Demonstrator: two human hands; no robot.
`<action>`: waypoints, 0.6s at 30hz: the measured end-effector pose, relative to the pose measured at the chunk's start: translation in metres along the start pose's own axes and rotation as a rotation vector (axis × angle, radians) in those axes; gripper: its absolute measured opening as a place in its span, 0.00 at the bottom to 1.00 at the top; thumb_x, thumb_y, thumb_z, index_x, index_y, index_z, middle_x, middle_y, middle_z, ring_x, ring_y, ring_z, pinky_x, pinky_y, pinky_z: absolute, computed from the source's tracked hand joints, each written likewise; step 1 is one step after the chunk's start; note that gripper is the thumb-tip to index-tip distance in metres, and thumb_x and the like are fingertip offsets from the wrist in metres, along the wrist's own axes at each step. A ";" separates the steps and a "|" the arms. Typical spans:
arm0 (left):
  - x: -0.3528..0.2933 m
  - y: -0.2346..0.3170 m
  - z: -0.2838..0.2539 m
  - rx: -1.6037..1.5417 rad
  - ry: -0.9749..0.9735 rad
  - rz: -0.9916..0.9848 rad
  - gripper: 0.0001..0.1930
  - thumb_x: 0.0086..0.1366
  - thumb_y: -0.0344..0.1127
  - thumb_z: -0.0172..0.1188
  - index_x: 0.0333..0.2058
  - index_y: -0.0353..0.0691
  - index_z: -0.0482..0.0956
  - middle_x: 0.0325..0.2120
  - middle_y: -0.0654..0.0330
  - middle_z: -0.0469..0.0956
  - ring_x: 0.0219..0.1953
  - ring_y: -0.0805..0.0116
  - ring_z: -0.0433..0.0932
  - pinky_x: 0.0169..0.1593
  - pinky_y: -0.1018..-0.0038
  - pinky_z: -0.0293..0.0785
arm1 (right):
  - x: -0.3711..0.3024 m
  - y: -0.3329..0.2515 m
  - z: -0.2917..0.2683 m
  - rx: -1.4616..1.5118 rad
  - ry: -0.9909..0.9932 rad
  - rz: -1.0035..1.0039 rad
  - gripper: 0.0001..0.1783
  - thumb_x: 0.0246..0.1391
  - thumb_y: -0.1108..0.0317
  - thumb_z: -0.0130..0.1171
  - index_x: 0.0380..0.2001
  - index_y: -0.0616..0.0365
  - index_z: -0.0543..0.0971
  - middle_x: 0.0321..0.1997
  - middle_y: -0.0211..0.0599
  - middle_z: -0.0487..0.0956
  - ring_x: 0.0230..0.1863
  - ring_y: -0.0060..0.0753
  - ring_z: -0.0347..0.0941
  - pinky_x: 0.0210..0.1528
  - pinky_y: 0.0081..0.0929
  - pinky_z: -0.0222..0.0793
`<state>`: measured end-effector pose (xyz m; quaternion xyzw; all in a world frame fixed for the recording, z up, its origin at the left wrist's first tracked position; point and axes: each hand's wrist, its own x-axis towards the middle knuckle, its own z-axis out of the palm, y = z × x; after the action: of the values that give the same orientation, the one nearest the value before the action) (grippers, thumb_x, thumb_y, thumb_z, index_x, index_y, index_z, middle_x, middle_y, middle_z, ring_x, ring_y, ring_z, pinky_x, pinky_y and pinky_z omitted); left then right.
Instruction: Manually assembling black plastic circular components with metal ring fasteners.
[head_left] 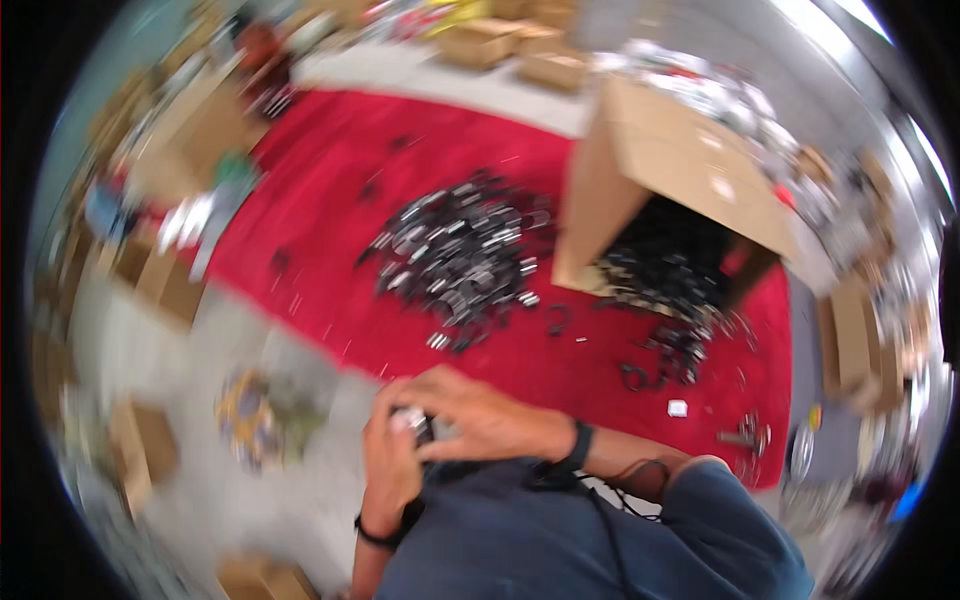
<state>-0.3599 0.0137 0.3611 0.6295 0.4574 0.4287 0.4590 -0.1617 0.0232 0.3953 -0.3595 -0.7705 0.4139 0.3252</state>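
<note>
Close in front of my body, both hands come together around a small black and silver object point(421, 427); blur and my fingers hide its kind. My left hand point(390, 455) is closed on its left side, the thumb up against a silver part. My right hand point(490, 415) curls over it from the right, fingers reaching across the top. Beyond my hands, a heap of small black and silver pieces point(460, 250), some curved like bands, lies on a red cloth point(320, 180).
Right of the heap, a large cardboard box point(690, 150) lies on its side, more black pieces point(670, 265) spilling from its mouth. A small white item point(677, 408) rests on the cloth. Cardboard boxes point(145, 450) stand at the left, and a patterned yellowish bundle point(248, 415) lies on the floor.
</note>
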 end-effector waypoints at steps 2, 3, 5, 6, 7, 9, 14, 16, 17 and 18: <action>0.014 -0.004 0.014 0.021 0.006 0.052 0.32 0.80 0.55 0.42 0.61 0.29 0.74 0.55 0.47 0.79 0.54 0.54 0.81 0.58 0.60 0.77 | -0.011 0.010 -0.006 -0.057 0.159 -0.119 0.45 0.53 0.67 0.77 0.73 0.54 0.69 0.62 0.50 0.73 0.60 0.55 0.76 0.59 0.44 0.78; 0.026 -0.006 0.026 0.024 -0.014 0.124 0.33 0.80 0.57 0.42 0.61 0.29 0.73 0.55 0.47 0.78 0.54 0.54 0.80 0.59 0.60 0.76 | -0.020 0.013 -0.011 0.027 0.196 -0.055 0.46 0.52 0.70 0.77 0.74 0.54 0.68 0.62 0.51 0.72 0.62 0.56 0.75 0.59 0.42 0.78; 0.038 -0.004 0.048 -0.075 -0.069 0.114 0.38 0.79 0.65 0.42 0.62 0.29 0.71 0.56 0.48 0.76 0.54 0.53 0.79 0.60 0.60 0.75 | -0.042 0.016 -0.017 0.108 0.321 0.044 0.46 0.59 0.62 0.72 0.77 0.54 0.63 0.68 0.51 0.70 0.66 0.53 0.72 0.64 0.42 0.75; 0.041 0.005 0.059 -0.169 -0.118 0.031 0.42 0.78 0.70 0.42 0.63 0.30 0.70 0.57 0.47 0.75 0.54 0.52 0.79 0.60 0.59 0.74 | -0.056 0.014 -0.018 0.197 0.378 0.086 0.45 0.64 0.56 0.69 0.79 0.55 0.61 0.71 0.51 0.69 0.68 0.52 0.70 0.66 0.42 0.73; 0.041 0.025 0.073 -0.123 -0.106 0.117 0.47 0.76 0.76 0.41 0.63 0.30 0.70 0.56 0.47 0.75 0.53 0.54 0.79 0.56 0.63 0.77 | -0.064 0.020 -0.011 0.398 0.439 0.155 0.44 0.69 0.48 0.62 0.79 0.55 0.60 0.74 0.50 0.68 0.70 0.49 0.68 0.67 0.42 0.72; 0.056 -0.017 0.081 0.079 -0.219 0.319 0.49 0.73 0.80 0.42 0.62 0.30 0.71 0.54 0.48 0.76 0.51 0.54 0.80 0.51 0.62 0.80 | -0.089 0.035 -0.002 0.646 0.571 0.260 0.46 0.75 0.32 0.46 0.80 0.55 0.59 0.76 0.48 0.66 0.74 0.46 0.65 0.68 0.42 0.71; 0.031 0.018 0.140 0.183 -0.647 0.611 0.53 0.64 0.84 0.49 0.61 0.33 0.73 0.45 0.44 0.77 0.48 0.42 0.81 0.49 0.53 0.78 | -0.152 0.010 0.006 0.555 0.802 0.496 0.43 0.74 0.30 0.46 0.70 0.59 0.70 0.62 0.43 0.78 0.60 0.36 0.75 0.55 0.35 0.75; 0.017 0.029 0.153 0.235 -0.752 0.640 0.55 0.63 0.84 0.50 0.65 0.34 0.71 0.45 0.44 0.76 0.47 0.41 0.81 0.49 0.53 0.77 | -0.170 0.009 0.018 0.429 0.865 0.524 0.43 0.74 0.31 0.46 0.69 0.60 0.69 0.63 0.44 0.78 0.64 0.39 0.74 0.59 0.35 0.74; 0.012 0.027 0.160 0.230 -0.765 0.674 0.55 0.64 0.83 0.51 0.67 0.34 0.69 0.46 0.43 0.75 0.48 0.40 0.80 0.50 0.53 0.77 | -0.176 0.008 0.024 0.454 0.967 0.571 0.42 0.73 0.31 0.47 0.69 0.59 0.70 0.60 0.43 0.79 0.62 0.37 0.75 0.57 0.34 0.74; 0.007 0.026 0.165 0.226 -0.774 0.705 0.55 0.64 0.82 0.52 0.69 0.34 0.67 0.48 0.42 0.75 0.49 0.39 0.80 0.50 0.53 0.77 | -0.183 0.007 0.029 0.479 1.065 0.617 0.42 0.73 0.30 0.48 0.69 0.57 0.70 0.57 0.42 0.80 0.60 0.35 0.75 0.55 0.33 0.74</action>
<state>-0.1949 -0.0140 0.3519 0.9026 0.0588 0.2413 0.3517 -0.0861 -0.1370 0.3391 -0.6370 -0.2525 0.4136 0.5995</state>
